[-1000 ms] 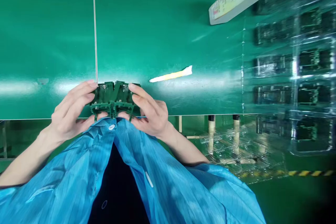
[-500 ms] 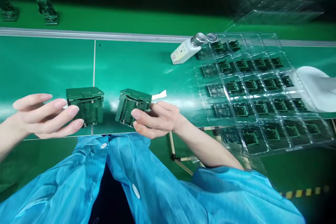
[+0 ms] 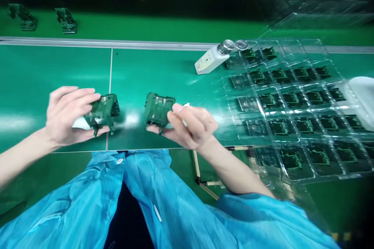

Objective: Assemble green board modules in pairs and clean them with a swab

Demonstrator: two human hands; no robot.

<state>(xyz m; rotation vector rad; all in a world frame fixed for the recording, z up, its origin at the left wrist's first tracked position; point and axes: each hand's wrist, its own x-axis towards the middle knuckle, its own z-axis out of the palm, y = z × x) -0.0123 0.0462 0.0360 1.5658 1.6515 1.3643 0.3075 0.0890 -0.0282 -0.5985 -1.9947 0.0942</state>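
Note:
My left hand (image 3: 71,114) is closed around a dark green plastic housing (image 3: 105,109), fingers on top and thumb underneath. Something white shows under that palm. A second green housing (image 3: 160,109), boxy with a recessed face, is gripped between the thumb and fingers of my right hand (image 3: 189,124). White scraps, perhaps wipes, peek out by the right fingers; what they are I cannot make out. The two housings are held apart above the green bench, slightly blurred by motion.
A white bottle (image 3: 212,59) with a metal cap stands at the back, its lid open. To the right lies a clear blister tray (image 3: 264,107) with several green parts in its pockets. Two more green parts (image 3: 66,20) stand beyond the metal rail (image 3: 163,45). A white rounded object (image 3: 362,93) is at far right.
My left hand has closed on the left housing, which is now tilted. My right hand has turned its housing over so another face shows. The view has shifted slightly.

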